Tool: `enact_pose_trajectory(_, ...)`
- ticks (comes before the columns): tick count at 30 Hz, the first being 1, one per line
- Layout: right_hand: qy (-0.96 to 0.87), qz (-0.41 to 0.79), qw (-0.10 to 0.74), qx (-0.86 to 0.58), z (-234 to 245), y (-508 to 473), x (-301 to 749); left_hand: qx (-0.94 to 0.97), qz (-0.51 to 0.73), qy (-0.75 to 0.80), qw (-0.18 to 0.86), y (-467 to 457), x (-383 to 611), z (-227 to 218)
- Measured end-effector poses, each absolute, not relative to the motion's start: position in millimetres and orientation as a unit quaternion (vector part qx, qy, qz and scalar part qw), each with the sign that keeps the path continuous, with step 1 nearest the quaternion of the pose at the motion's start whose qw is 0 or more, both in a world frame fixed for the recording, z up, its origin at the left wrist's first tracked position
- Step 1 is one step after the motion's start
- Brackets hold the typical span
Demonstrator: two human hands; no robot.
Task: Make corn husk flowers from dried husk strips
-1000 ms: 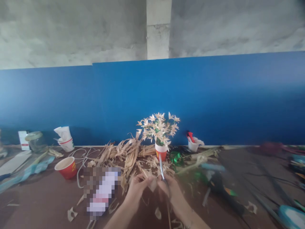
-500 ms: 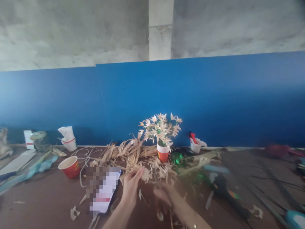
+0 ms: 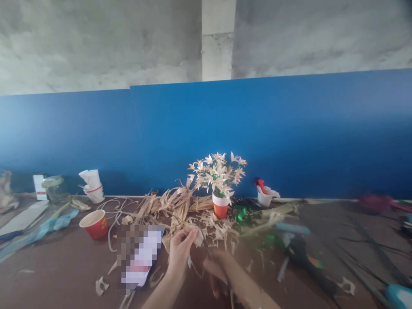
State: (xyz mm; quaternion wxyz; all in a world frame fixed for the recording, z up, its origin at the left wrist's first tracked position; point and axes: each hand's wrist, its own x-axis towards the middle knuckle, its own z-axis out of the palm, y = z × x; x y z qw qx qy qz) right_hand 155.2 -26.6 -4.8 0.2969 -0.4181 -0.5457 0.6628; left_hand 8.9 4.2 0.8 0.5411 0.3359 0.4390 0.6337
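My left hand (image 3: 179,254) pinches a small piece of dried husk (image 3: 197,238) between thumb and fingers, just in front of the husk pile (image 3: 174,207). My right hand (image 3: 222,271) is blurred and curled just right of it, low over the brown table (image 3: 58,274). A thin scissor blade (image 3: 206,243) sticks up from the right hand toward the husk piece. Behind both hands stands a red and white cup (image 3: 220,207) holding pale husk flowers (image 3: 217,171).
A red paper cup (image 3: 94,224) and a white cable (image 3: 112,214) lie to the left, a pixelated flat object (image 3: 140,253) beside my left hand. Green ribbon (image 3: 240,213), a white cup (image 3: 264,197) and a dark tool (image 3: 302,257) sit right. A blue panel (image 3: 289,137) backs the table.
My hands came apart: the right hand dropped lower and nearer with the scissors, while the left kept the husk piece up by the pile. The view shifted slightly.
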Motion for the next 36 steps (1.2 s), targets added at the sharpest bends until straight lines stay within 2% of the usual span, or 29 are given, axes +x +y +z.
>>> enact_pose_trajectory(36,-0.567,0.634,0.296,-0.434,-5,-29,153,0.343,0.657,0.496,0.452,3,9,2)
